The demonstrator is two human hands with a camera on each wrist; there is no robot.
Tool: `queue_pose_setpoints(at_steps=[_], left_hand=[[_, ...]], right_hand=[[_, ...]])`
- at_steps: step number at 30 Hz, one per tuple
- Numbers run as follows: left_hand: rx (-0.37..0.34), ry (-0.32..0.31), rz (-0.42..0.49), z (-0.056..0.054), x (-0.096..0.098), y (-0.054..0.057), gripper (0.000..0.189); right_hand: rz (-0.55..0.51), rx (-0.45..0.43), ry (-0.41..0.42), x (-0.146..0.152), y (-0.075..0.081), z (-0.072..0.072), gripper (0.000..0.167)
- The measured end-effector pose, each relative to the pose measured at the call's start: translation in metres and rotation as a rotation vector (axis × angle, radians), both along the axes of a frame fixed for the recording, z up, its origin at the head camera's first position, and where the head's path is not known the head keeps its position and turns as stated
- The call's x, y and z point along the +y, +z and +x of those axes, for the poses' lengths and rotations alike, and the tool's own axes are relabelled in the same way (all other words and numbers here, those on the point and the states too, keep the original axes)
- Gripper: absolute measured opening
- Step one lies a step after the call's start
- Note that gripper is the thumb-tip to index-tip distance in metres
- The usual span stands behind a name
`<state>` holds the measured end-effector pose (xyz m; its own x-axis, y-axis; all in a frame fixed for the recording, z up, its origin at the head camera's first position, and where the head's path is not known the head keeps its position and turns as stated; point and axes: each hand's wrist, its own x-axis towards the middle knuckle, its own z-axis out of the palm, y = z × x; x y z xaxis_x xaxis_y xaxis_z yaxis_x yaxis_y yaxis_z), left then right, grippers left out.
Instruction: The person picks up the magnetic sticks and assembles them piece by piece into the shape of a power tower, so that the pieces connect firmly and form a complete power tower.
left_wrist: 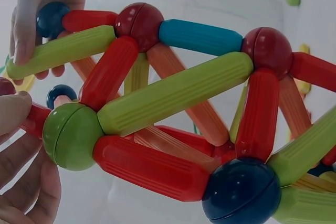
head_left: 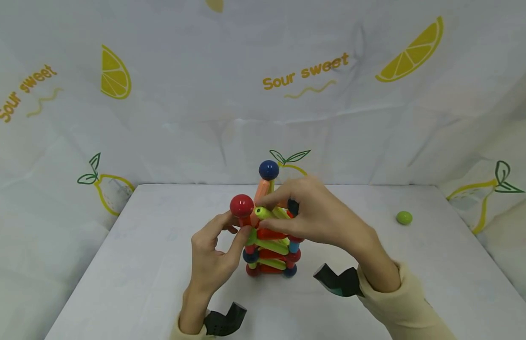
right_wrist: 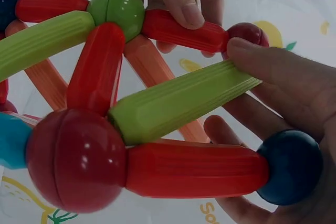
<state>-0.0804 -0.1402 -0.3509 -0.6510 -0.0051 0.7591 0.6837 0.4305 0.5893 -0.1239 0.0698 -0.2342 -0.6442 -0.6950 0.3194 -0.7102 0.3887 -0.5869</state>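
Note:
A tower of coloured magnetic rods and balls (head_left: pixel 271 259) stands at the middle of the table. My left hand (head_left: pixel 214 255) pinches the upright red rod (right_wrist: pixel 184 30) that joins a green ball (right_wrist: pixel 116 13) to the red top ball (head_left: pixel 241 206). From the other side, my right hand (head_left: pixel 320 215) grips a light green rod (right_wrist: pixel 178 100) near its free end, between thumb and fingers. That rod's other end meets a large red ball (right_wrist: pixel 76 161). Close to the right palm is a dark blue ball (right_wrist: pixel 290 166) on a red rod. Another dark blue ball (head_left: pixel 269 170) tops the rear.
A loose green ball (head_left: pixel 404 217) lies on the white table (head_left: pixel 152 236), towards the back right. Behind the table hangs a white cloth (head_left: pixel 195 94) printed with lemons and lettering. Each wrist wears a black camera mount, the right one (head_left: pixel 339 281) beside the tower's base.

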Motion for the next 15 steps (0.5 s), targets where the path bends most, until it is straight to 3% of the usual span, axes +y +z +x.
queue_pose_setpoints(at_steps=[3, 11, 15], left_hand=[[-0.002, 0.0, 0.0, 0.0, 0.0003, 0.0002, 0.04], [0.0, 0.007, -0.005, 0.0001, 0.001, 0.0004, 0.04], [-0.009, 0.01, -0.014, 0.0003, -0.0004, 0.0003, 0.041]], right_hand=[[0.035, 0.009, -0.011, -0.002, -0.0014, -0.0002, 0.025], [0.065, 0.146, -0.053, -0.0052, -0.007, 0.0012, 0.02], [0.053, 0.157, -0.077, -0.0044, -0.008, 0.0039, 0.028]])
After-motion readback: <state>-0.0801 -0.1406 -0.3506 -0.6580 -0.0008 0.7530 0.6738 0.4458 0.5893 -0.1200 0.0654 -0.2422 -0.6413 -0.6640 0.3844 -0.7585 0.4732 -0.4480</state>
